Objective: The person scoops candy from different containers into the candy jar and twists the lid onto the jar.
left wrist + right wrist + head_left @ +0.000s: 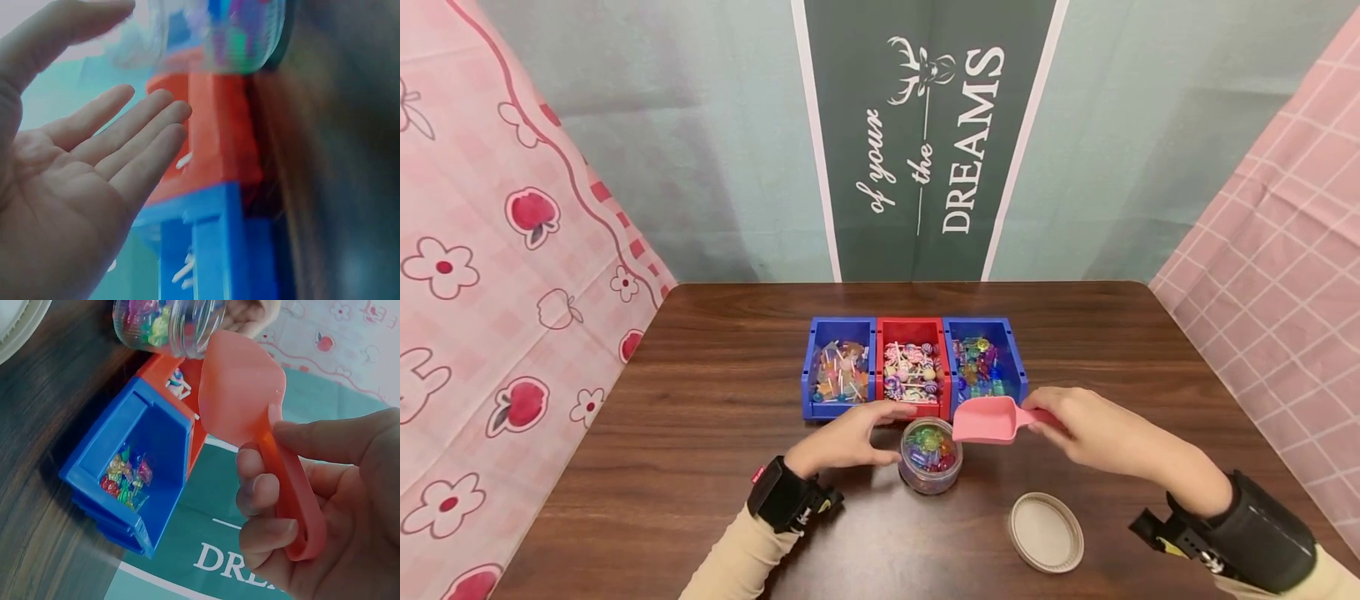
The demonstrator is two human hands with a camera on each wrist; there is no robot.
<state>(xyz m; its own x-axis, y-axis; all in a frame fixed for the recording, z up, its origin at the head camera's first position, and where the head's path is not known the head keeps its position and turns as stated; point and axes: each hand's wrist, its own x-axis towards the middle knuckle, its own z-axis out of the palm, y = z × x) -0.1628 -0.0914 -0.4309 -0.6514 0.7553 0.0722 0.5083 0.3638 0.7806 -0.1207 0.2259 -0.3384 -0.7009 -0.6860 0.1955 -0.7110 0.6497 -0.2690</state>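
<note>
A pink scoop (987,419) is held by its handle in my right hand (1093,429); the right wrist view shows fingers and thumb wrapped round the handle and the scoop's blade (240,387) bare. Just left of the blade stands a clear jar (929,457) with colourful translucent beads or candies inside. My left hand (844,437) is beside the jar on its left, thumb and fingers spread apart. In the left wrist view the palm (69,206) faces the camera with nothing in it, and the jar (244,37) is beyond the fingertips.
Behind the jar stand a left blue bin (808,387) of pale lollipop-like pieces, a red bin (910,410) of small lollipops and a right blue bin (1017,375) of colourful translucent pieces. A round lid (1047,533) lies on the wooden table (715,375), front right. Curtains surround the table.
</note>
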